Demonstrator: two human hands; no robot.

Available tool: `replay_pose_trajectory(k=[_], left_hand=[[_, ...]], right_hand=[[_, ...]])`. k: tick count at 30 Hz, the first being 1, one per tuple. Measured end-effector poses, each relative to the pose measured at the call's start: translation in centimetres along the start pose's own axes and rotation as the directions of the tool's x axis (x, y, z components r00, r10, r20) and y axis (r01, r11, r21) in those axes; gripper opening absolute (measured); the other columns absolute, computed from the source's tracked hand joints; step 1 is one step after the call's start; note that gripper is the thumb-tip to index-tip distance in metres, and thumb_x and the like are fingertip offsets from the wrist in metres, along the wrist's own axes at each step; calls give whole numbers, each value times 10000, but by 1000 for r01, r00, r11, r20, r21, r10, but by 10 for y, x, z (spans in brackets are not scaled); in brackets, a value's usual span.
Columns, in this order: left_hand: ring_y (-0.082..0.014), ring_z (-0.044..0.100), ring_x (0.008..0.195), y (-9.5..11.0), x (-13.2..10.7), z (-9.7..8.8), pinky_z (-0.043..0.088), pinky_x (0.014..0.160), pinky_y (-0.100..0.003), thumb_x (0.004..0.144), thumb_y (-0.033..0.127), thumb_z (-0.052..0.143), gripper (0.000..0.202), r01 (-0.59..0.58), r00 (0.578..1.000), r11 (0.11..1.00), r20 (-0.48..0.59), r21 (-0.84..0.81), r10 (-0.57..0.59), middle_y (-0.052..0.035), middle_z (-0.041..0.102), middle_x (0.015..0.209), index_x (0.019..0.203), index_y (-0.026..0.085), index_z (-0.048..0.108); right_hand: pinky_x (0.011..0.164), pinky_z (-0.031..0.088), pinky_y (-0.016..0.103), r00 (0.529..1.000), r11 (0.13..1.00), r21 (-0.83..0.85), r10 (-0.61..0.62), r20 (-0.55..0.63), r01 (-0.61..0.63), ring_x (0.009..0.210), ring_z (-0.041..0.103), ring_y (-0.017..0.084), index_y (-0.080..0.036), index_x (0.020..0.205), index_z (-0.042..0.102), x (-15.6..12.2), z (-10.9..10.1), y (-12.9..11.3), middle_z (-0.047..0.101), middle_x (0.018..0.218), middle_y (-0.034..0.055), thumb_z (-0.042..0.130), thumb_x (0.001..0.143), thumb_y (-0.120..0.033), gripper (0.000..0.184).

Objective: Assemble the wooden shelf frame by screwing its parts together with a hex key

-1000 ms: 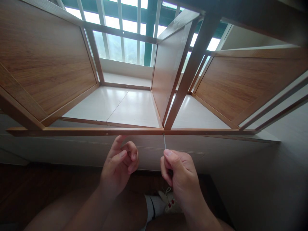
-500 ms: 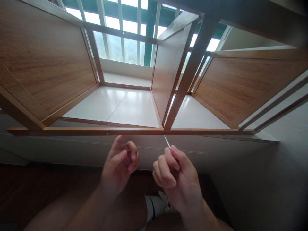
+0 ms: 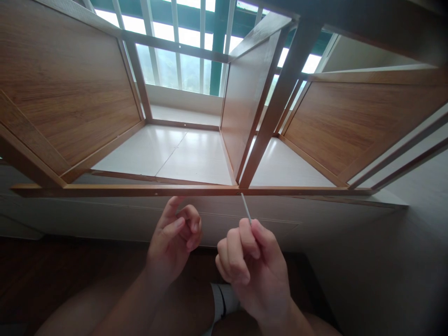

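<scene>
A wooden shelf frame (image 3: 196, 190) lies on its side before me, its front rail running across the view. My right hand (image 3: 250, 266) is closed round a thin metal key (image 3: 246, 208), whose tip meets the rail where an upright post (image 3: 276, 102) joins it. My left hand (image 3: 175, 240) hovers just below the rail with its fingers loosely curled; whether it holds anything small I cannot make out.
Brown wood panels (image 3: 66, 79) and a middle divider (image 3: 241, 102) form the frame's compartments over a white sill. A barred window (image 3: 182, 56) stands behind. A white wall is at the right, dark floor at lower left. My knee and a white sock (image 3: 224, 301) show below.
My right hand has rolled over and dropped slightly, tilting the metal key from upright to slanted. The left hand has stayed where it was.
</scene>
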State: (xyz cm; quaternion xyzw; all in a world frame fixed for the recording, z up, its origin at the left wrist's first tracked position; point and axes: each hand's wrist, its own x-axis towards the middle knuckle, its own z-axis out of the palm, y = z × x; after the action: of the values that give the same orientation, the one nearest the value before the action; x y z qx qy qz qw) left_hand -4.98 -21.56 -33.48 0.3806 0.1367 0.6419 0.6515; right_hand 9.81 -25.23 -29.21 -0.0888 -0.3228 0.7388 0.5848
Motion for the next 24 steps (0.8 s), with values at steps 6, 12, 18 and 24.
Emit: replay_pose_trajectory(k=[6, 12, 18, 24], left_hand=[[-120, 407, 579, -1, 0, -1, 301, 503, -202, 964, 266, 549, 353, -6, 1000, 1000, 2, -11, 6, -3, 496, 784, 1291, 391, 601], [-118, 395, 571, -2, 0, -1, 288, 500, -205, 966, 270, 544, 353, -3, 1000, 1000, 3, -9, 3, 0, 491, 783, 1297, 382, 593], [-119, 396, 576, -1, 0, -1, 288, 502, -203, 967, 271, 542, 358, 0, 1000, 1000, 4, -7, 1, -2, 491, 782, 1304, 382, 591], [-117, 395, 569, -1, -1, 0, 298, 501, -202, 963, 268, 546, 355, -2, 1000, 1000, -6, -3, 2, -1, 489, 778, 1294, 380, 603]], right_hand=[[473, 212, 282, 977, 757, -654, -134, -166, -7, 432, 295, 90, -199, 495, 442, 0, -10, -2, 392, 424, -31, 496, 998, -405, 546], [482, 241, 282, 965, 652, -758, -182, -191, -27, 424, 292, 89, -211, 483, 424, 7, -18, -9, 387, 413, -38, 462, 999, -428, 562], [472, 244, 277, 963, 645, -763, -177, -203, -42, 412, 294, 86, -213, 474, 410, 8, -19, -11, 382, 401, -39, 456, 996, -394, 555], [462, 246, 274, 966, 614, -786, -154, -210, -73, 401, 290, 85, -215, 455, 412, 8, -17, -13, 374, 388, -39, 459, 987, -409, 568]])
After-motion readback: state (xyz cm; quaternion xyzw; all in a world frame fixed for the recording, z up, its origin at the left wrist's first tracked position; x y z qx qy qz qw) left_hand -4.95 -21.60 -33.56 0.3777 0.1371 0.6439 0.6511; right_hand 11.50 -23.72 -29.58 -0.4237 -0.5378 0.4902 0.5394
